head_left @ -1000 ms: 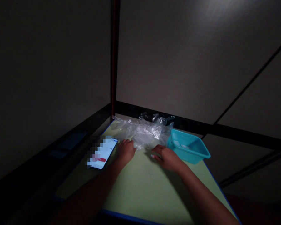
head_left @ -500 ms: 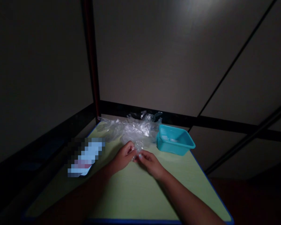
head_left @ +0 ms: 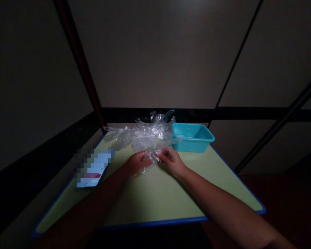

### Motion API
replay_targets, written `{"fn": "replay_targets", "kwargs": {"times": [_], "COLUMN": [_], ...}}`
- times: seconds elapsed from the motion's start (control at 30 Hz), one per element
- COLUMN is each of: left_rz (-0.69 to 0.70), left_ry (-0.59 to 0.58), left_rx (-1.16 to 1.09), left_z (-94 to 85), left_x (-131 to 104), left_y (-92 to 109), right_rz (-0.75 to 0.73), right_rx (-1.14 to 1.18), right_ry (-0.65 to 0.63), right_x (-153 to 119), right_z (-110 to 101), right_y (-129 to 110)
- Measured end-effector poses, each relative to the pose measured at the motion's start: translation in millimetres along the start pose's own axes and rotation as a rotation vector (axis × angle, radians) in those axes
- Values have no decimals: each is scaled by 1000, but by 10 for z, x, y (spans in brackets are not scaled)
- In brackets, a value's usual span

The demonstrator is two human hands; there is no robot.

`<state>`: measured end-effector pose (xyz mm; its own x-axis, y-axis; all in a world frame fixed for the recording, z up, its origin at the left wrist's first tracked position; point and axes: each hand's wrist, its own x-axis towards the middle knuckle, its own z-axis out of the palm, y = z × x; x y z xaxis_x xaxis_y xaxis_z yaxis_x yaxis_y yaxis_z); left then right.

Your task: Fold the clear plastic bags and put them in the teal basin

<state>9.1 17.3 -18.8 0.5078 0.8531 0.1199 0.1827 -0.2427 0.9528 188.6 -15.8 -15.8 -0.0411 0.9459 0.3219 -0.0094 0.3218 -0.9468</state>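
In the head view, the hands, well apart a second ago, now meet over the bench [head_left: 145, 200], and clear film spreads further past them than half a second ago. The left hand [head_left: 138, 161] curls around the held plastic [head_left: 153, 156], and the right hand [head_left: 171, 162] pinches it between thumb and fingers, so both are closed on it. The held plastic lies crumpled between them, above the middle of the bench. Its long axis slants: one loose end points to about seven o'clock, below the left fingers, and a flatter flap reaches to two o'clock, in front of the tub. At twelve o'clock from the hands lies the plastic pile [head_left: 147, 133]; where it parts from the held plastic I cannot tell. The turquoise tub [head_left: 193, 145] stands upright at two o'clock, and the phone [head_left: 94, 169], partly blurred out, lies at nine o'clock.
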Motion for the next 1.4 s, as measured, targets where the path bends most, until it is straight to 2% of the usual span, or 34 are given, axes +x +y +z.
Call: {"fn": "replay_targets", "kwargs": {"times": [0.07,0.23,0.37,0.4,0.43,0.5,0.6,0.7,0.77,0.87,1.03,1.1,1.23,1.3,1.4], "left_rz": [-14,8,200,252,299,364,325,304,349,397,296,263,264,272,245], "left_ry": [45,153,402,425,398,261,173,124,134,228,454,435,215,151,200], "left_rx": [83,182,237,271,320,410,441,380,352,309,145,104,191,237,242], "left_z": [-45,-93,-33,-6,24,87,147,113,53,-37,-117,-112,-49,-22,-22], "left_x": [-5,-17,-13,-18,-27,-53,-90,-96,-84,-56,-14,-13,-36,-47,-50], "left_y": [29,80,82,84,89,110,159,193,195,171,137,145,189,206,200], "right_rz": [-30,67,76,84,90,104,127,148,140,119,85,88,104,109,129], "right_rx": [-97,-44,-53,-56,-50,27,202,254,224,160,119,125,153,159,171], "right_ry": [-9,80,136,137,119,18,-119,-128,-111,-101,-110,-121,-210,-238,-237], "right_x": [28,116,162,159,149,112,46,21,29,40,21,13,3,3,11], "right_z": [-30,-59,-40,-25,-3,57,145,166,147,109,87,91,112,119,115], "right_y": [-14,-16,18,28,38,48,37,4,-21,-56,-90,-88,-45,-16,5]}}
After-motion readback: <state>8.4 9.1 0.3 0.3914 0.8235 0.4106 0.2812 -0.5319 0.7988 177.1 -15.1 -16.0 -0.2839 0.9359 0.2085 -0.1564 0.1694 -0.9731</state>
